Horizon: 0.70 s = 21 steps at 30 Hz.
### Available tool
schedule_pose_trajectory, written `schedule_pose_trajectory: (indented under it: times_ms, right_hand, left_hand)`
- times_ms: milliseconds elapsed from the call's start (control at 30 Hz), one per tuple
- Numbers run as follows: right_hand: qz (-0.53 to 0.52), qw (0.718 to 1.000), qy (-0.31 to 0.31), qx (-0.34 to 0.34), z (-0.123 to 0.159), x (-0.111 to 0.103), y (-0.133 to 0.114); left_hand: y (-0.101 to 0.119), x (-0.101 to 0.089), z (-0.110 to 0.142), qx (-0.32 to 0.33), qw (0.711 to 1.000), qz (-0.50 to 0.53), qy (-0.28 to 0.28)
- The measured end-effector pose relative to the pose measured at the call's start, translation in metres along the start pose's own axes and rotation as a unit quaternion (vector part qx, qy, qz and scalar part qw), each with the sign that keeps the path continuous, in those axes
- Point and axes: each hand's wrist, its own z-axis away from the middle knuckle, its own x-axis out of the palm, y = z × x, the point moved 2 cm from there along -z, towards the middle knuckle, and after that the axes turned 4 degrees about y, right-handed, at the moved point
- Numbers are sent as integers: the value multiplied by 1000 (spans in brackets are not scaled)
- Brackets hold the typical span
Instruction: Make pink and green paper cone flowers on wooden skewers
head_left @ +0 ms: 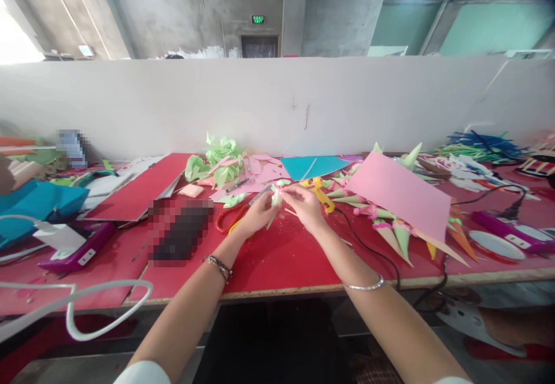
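Note:
Over the middle of the red table [277, 262], my left hand [256, 215] is closed, its fingertips pinching a small pale green and pink paper piece [276, 196]. My right hand [306, 206] meets it from the other side, thumb and finger pressed together on the same piece. Fingers cover much of it, so its exact shape is unclear. Beside my left wrist lie scissors with red and yellow handles [226, 222], partly under the hand. A yellow glue gun [321, 192] rests just behind my right hand.
Crumpled light green paper [222, 155] and pink scraps [264, 170] lie behind the hands. A pink sheet [401, 193] covers part of several paper cones [401, 239] at right. Purple power strips [514, 233] sit toward both sides. A white cable [108, 284] loops at front left.

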Motion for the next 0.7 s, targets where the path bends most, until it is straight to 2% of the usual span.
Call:
schedule_pose_trajectory:
  times_ms: [100,233,367,500,700]
  right_hand:
    - [37,997,-27,-55,1,1,0]
    - [88,993,-44,-63,2,1,3]
    - [64,996,-38,-41,2,0,3]
    - [57,998,-34,-20,2,1,4]
    - [-12,997,-53,61,2,2,7]
  left_hand:
    - [1,2,0,-18,1000,23,-10]
    - [3,2,1,-28,999,37,-23]
    - [8,2,2,-14,998,37,-50]
    - [9,1,2,-6,999,14,-48]
    - [8,1,2,-13,999,13,-36]
